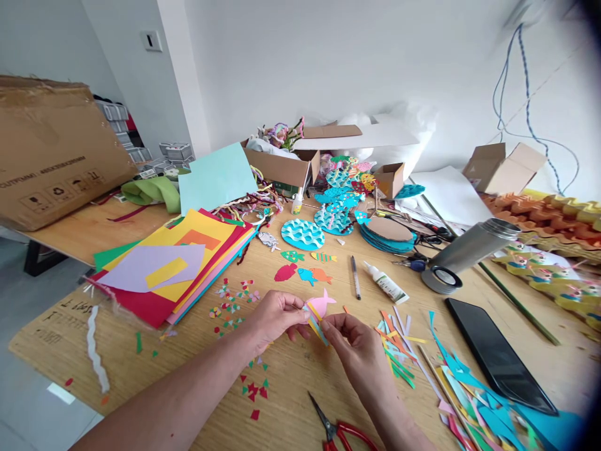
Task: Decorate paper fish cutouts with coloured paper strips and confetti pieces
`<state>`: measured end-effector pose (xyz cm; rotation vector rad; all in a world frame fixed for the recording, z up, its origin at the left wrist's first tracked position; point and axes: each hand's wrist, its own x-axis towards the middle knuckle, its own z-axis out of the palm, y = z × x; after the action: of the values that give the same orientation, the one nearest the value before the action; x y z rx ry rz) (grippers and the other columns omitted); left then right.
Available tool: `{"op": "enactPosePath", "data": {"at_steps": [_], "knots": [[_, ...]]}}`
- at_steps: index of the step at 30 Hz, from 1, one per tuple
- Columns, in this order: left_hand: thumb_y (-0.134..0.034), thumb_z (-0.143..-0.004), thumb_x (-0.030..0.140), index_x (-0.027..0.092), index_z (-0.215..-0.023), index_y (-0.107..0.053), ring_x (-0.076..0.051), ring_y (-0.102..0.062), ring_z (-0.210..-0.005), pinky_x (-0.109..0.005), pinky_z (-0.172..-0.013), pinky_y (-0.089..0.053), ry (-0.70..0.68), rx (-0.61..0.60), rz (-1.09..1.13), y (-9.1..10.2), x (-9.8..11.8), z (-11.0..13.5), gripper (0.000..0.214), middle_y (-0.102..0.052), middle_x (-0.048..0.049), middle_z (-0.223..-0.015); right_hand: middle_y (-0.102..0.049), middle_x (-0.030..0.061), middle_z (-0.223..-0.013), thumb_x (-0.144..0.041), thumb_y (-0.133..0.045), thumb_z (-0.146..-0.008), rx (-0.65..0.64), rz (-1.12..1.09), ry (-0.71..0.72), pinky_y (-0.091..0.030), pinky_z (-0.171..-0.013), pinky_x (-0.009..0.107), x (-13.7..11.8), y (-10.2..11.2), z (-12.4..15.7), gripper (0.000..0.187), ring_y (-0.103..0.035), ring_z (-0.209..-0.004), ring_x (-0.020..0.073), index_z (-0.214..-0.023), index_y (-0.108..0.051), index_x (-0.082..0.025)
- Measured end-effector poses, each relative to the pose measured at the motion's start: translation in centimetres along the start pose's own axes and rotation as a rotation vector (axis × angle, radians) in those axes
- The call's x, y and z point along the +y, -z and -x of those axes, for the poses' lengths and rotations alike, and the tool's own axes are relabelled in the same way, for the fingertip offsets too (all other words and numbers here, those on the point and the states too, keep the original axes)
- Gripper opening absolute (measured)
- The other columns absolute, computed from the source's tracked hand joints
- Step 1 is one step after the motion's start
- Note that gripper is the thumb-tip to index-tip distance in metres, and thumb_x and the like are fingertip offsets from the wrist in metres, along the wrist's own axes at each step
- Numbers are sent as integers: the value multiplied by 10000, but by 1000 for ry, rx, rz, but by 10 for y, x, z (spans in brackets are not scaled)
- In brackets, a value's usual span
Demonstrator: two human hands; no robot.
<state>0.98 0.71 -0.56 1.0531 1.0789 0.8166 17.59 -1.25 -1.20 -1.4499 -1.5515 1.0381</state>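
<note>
My left hand pinches a small pink paper fish with coloured stripes, held just above the wooden table. Close beside it, my right hand has its fingers closed on a yellow and blue paper strip at the fish's lower edge. Other finished paper fish in red, blue, orange and green lie on the table just beyond my hands.
A stack of coloured paper sheets lies to the left. Red-handled scissors sit near the front edge, paper scraps and a black tablet to the right. Glue bottle, pen, metal flask, blue wave discs and cardboard boxes stand farther back.
</note>
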Motion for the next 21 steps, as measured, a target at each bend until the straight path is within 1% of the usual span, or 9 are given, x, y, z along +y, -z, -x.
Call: {"op": "enactPosePath", "data": {"at_steps": [8,12,21], "knots": [[-648,-659,377,115,-722,-695,-143,-615,-553,-195,-426,-362,-18,-5,3,0,-1,-1,273,-656,-33,-616,-562,18,-576,-549,-629,-716,-39,-75,-90,-343,-490,243,3,0,-2,408,-461,-532,136,-648,-633,-147],[-657,-657,378,108,-726,-699,-153,-626,-572,-197,-428,-363,-15,-17,20,0,-1,-1,282,-663,-41,-639,-543,6,-556,-528,-639,-713,-40,-102,-98,-314,-473,235,6,-1,-2,393,-433,-510,119,-647,-629,-141],[-677,-669,400,98,-749,-702,-155,-635,-596,-194,-433,-377,-19,-23,29,1,-3,-1,314,-671,-51,-667,-535,6,-559,-518,-639,-718,-56,-126,-114,-308,-480,238,8,-2,-1,384,-422,-516,117,-645,-617,-142]]}}
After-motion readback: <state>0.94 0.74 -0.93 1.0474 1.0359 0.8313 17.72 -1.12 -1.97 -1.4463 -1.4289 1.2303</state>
